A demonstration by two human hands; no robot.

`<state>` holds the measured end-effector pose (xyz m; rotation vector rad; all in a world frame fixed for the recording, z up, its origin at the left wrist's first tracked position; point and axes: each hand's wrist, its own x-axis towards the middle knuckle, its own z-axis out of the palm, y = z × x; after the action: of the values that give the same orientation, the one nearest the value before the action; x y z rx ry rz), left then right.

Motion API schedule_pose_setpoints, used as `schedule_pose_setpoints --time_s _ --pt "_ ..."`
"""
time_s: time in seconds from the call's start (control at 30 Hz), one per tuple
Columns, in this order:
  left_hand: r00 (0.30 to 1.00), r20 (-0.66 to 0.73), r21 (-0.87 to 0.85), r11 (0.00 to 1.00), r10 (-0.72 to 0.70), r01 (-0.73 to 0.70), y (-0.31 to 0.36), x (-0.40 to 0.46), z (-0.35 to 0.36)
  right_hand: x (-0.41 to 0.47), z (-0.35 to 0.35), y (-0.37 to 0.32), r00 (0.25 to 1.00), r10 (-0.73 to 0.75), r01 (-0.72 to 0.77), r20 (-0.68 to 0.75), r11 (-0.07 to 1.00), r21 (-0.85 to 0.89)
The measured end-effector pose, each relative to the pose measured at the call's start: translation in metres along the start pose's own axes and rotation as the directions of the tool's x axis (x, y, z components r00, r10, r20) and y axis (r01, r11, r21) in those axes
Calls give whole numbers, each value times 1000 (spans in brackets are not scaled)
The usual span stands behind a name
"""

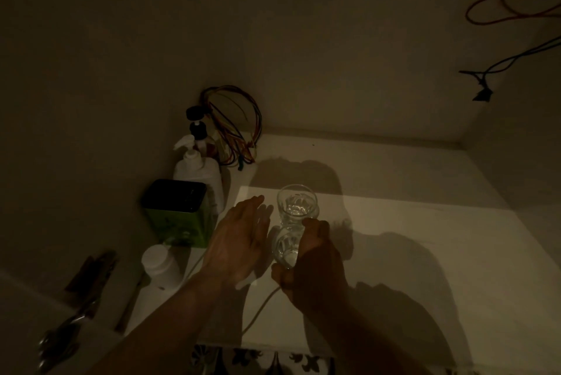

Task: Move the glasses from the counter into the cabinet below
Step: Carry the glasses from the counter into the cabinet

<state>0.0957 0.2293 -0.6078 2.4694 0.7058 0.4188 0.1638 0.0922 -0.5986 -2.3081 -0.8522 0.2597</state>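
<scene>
Gripping two glasses (292,223), apparently stacked, the right hand (315,265) has its fingers closed on them above the surface (394,253). Left hand (239,238) hovers beside, fingers spread, empty. Judged early: cabinet unseen, nothing stowed.

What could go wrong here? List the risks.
1. The right hand seems to grip two glasses at once, a near glass and a far glass; they could knock together or one could slip.
2. The light is dim, so the open left hand could bump the green tin beside it.
</scene>
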Motion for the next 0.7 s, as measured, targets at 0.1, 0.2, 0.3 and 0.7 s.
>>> schedule_pose_setpoints --time_s 0.1,0.2,0.3,0.7 --pt "1000 5 -1 1000 -18 18 -4 -2 0 -3 0 -3 999 17 -16 -50 1000 3" --pt "1000 21 25 999 -21 21 -6 -3 -1 -3 0 -3 998 4 -5 -56 1000 -14" --pt "999 32 29 999 -26 25 -5 -6 -2 -4 -3 0 999 -6 7 -53 1000 21" --pt "995 82 188 980 56 -71 -1 -31 -17 -26 -58 48 986 -10 90 168 876 -474"
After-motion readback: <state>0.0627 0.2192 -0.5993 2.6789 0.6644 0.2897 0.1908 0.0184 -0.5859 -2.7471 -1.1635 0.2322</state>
